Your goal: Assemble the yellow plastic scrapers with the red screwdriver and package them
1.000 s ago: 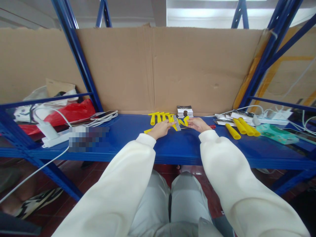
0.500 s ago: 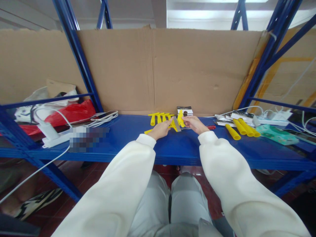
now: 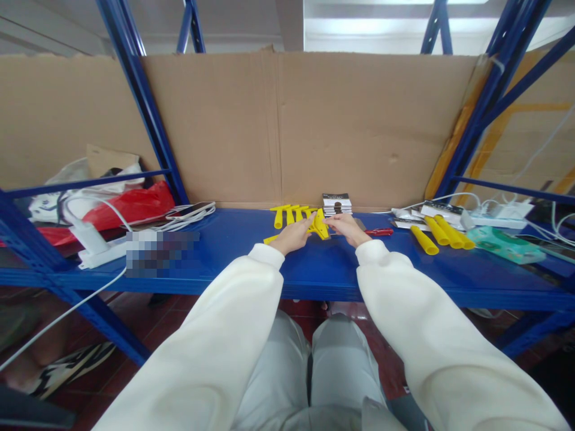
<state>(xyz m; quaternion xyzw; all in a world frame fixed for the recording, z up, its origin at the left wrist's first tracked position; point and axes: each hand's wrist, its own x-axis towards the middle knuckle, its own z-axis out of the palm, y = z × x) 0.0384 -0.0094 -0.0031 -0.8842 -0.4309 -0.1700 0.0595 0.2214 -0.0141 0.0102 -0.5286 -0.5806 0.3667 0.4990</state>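
Note:
My left hand [image 3: 293, 236] is closed around a yellow T-shaped scraper handle [image 3: 311, 230], which its fingers mostly cover. Against the handle's head lies a yellow plastic plate [image 3: 320, 224], pinched at its right side by the fingers of my right hand [image 3: 348, 228]. A sliver of grey metal blade shows under the plate's lower edge. Just behind my left hand stands a row of several yellow T-shaped handles [image 3: 278, 216]. Right of my right hand lies a slim red tool [image 3: 378, 231], partly hidden.
A stack of small black-and-white packs [image 3: 337, 203] stands against the cardboard wall [image 3: 359, 131]. Several yellow tubes [image 3: 424, 240] lie at right beside a green packet [image 3: 507, 244]. At left are a white power strip [image 3: 105, 250], cables and a red bag [image 3: 130, 206].
My right hand has brought the yellow plate left and down over the metal blade, which is now mostly covered. My left hand has stayed in place.

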